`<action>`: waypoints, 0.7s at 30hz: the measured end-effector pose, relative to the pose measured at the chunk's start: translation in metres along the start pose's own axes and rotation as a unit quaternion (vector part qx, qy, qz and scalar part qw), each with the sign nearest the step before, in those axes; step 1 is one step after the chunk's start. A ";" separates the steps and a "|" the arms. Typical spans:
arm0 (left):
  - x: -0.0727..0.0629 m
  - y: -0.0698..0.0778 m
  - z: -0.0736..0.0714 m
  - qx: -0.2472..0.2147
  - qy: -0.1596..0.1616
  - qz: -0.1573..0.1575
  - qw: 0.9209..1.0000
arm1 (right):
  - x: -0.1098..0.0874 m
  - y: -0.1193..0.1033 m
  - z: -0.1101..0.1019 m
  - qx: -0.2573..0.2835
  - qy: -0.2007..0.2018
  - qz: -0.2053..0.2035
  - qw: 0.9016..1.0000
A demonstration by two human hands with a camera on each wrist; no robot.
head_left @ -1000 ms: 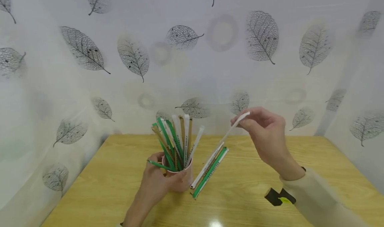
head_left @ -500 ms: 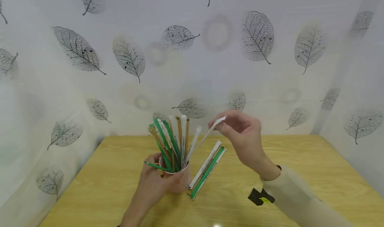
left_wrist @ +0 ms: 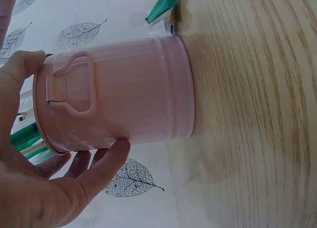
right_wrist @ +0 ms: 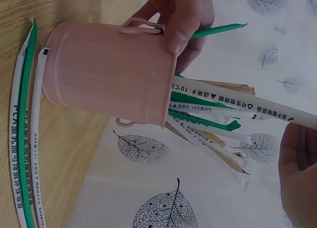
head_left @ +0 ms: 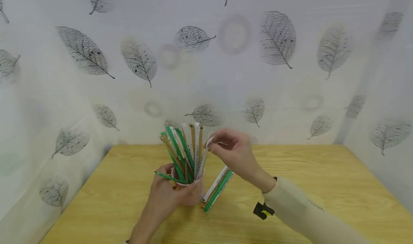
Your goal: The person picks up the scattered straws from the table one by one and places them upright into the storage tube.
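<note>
A pink cup with small wire handles stands on the table, filled with several paper-wrapped straws in green, white and brown. My left hand grips it near the rim, fingers and thumb around its wall; the left wrist view shows the pink wall and one handle closely. My right hand pinches the upper end of a white wrapped straw printed with black characters. Its lower end overlaps the cup's mouth in the right wrist view. One green straw leans out sideways over my left hand.
Beside the cup on the right, a few wrapped straws lie together on the wooden table: white, green and brown ones. My right forearm passes over the table near them. A leaf-patterned curtain stands behind the table.
My right hand has moved left and slightly down with the white straw, from over the loose straws to the cup. My left hand stays on the cup.
</note>
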State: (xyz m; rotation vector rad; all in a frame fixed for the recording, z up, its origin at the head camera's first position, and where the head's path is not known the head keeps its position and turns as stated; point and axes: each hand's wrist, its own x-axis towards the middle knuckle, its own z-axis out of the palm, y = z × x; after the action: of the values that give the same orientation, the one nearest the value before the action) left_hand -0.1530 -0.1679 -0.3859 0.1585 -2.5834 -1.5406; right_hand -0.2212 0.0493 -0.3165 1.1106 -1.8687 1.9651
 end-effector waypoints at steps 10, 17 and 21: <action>-0.001 -0.001 0.002 0.000 0.002 0.007 1.000 | -0.003 0.017 0.008 -0.003 -0.002 0.030 1.000; -0.001 -0.001 0.002 0.009 0.001 0.010 1.000 | -0.005 0.019 0.008 0.003 -0.010 0.055 0.998; 0.000 -0.001 0.001 0.006 -0.004 0.007 1.000 | -0.004 0.021 0.004 0.003 -0.009 0.068 0.998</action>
State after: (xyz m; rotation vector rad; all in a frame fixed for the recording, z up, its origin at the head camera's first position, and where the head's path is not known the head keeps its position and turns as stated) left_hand -0.1528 -0.1672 -0.3870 0.1349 -2.5955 -1.5232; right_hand -0.2295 0.0431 -0.3359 1.0325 -1.9971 2.0400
